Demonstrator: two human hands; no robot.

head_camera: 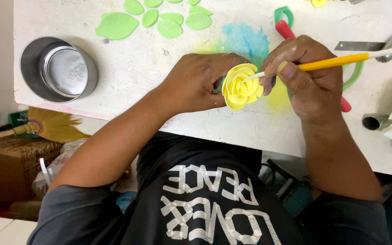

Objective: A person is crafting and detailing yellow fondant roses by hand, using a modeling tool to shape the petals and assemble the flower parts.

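Rose [240, 86], yellow, moulded: gripped in left hand [196, 81] to steady petals | right hand [305, 77] pinched on yellow-handled shaping tool [336, 61], tip between petals | green leaves [159, 18] set aside.

The scene is evenly and brightly lit from above. Soft glare is seen inside the steel tin [59, 69] at ten o'clock. Only faint shadows are cast on the table [141, 68]. Focus is kept sharp throughout.
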